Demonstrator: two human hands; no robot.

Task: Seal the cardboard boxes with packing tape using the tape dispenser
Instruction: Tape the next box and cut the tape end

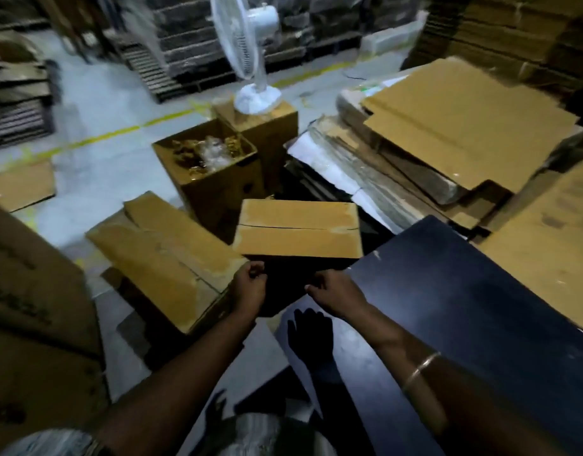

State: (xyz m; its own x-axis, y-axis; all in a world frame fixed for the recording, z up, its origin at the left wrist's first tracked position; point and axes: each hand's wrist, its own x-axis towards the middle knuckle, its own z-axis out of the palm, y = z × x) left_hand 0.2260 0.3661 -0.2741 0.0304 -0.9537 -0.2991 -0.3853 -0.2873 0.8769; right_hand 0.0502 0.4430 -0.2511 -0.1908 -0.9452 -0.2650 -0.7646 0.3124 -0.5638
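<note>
The closed cardboard box (298, 228) stands on the floor just beyond the far edge of the dark worktop (464, 307). Its two top flaps meet along a centre seam that shows no clear run of tape. A second box (171, 258) lies tilted against its left side. Behind both stands an open box (211, 159) holding loose packing material.

The left hand (249, 284) is at the near left corner of the closed box, fingers curled; whether its grip holds the box edge or nothing cannot be told, as the near face is in deep shadow. The right hand (337, 292) hovers near the near right corner, fingers loosely curled, with no object in its grip. No tape dispenser is visible in this view.

The step in hand appears to be taking hold of the closed box in order to position it for sealing. Recommended procedure:

1. Place one hand on each near corner and grip low on the side walls, not on the flaps.
2. Bring the box onto the worktop with the seam running away from the body.
3. Confirm that the flaps meet flush before taping.

Caution: the tilted box leans on the closed one and may slip when the latter moves.
</note>
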